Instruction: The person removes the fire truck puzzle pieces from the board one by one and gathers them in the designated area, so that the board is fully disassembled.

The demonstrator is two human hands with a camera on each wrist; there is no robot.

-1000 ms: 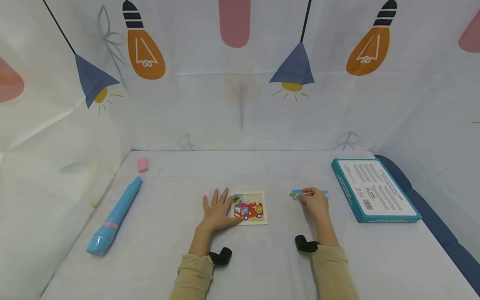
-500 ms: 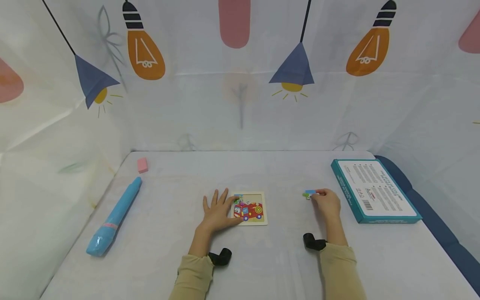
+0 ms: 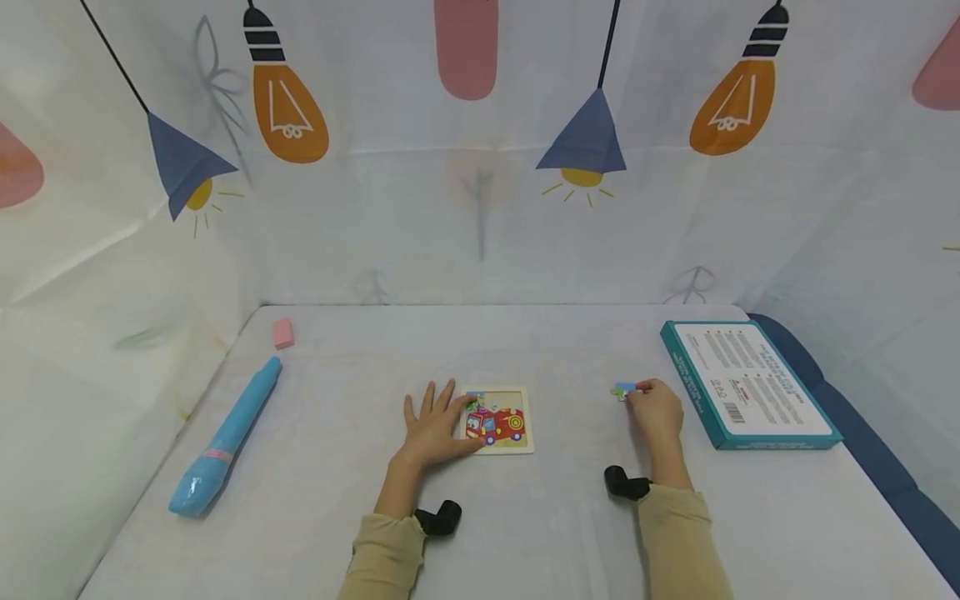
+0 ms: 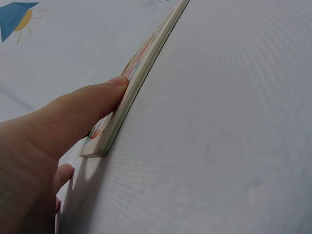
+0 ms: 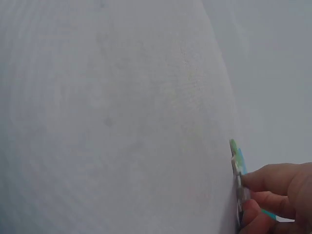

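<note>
the left hand (image 3: 433, 432) is spread, touching the framed puzzle (image 3: 502, 421) on its left side. farther right over the tabletop (image 3: 551, 521), the right hand (image 3: 660, 411) pinches a green-and-blue piece (image 3: 622, 390).

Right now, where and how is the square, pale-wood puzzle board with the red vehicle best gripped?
Probably by the right rim, pinching thumb-and-finger from the right: the thin puzzle board lies flat, that rim is bare, and the left hand spans its left side.
</note>
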